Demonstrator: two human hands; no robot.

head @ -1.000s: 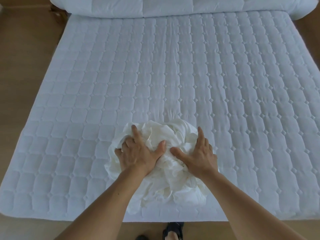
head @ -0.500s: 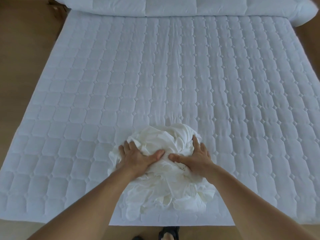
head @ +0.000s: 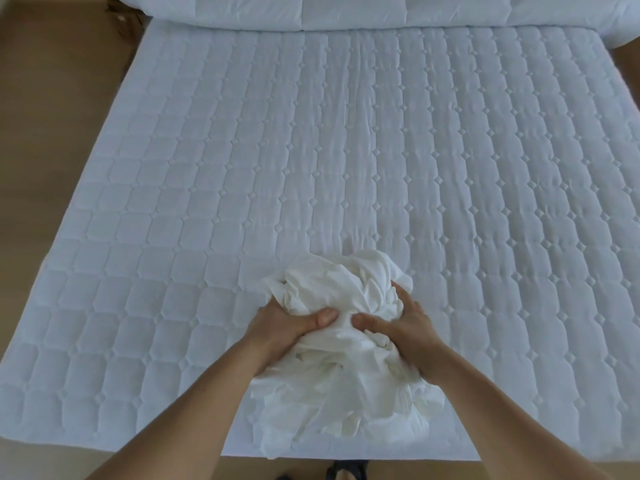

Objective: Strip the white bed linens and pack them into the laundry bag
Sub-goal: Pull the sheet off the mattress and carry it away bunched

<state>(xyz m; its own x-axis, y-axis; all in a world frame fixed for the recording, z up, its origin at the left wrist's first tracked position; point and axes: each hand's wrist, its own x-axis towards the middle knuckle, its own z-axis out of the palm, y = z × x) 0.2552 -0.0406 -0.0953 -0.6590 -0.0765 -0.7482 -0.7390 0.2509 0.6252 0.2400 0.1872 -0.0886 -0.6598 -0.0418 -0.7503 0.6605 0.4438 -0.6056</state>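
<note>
A crumpled bundle of white bed linen (head: 339, 368) lies near the foot edge of the quilted mattress pad (head: 311, 161). My left hand (head: 287, 327) clasps the bundle's left side, fingers tucked under the cloth and thumb on top. My right hand (head: 401, 330) clasps its right side the same way, the two thumbs almost meeting in the middle. Loose folds of the linen hang down toward the bed's front edge. No laundry bag is in view.
A rolled white duvet (head: 346, 10) lies across the head of the bed. Brown floor (head: 52, 133) runs along the left side and below the foot edge, where a dark shoe (head: 346, 471) shows.
Both hands went from pressing flat on the bundle to closing around its sides, fingers now dug under the cloth. The linen is gathered tighter between them.
</note>
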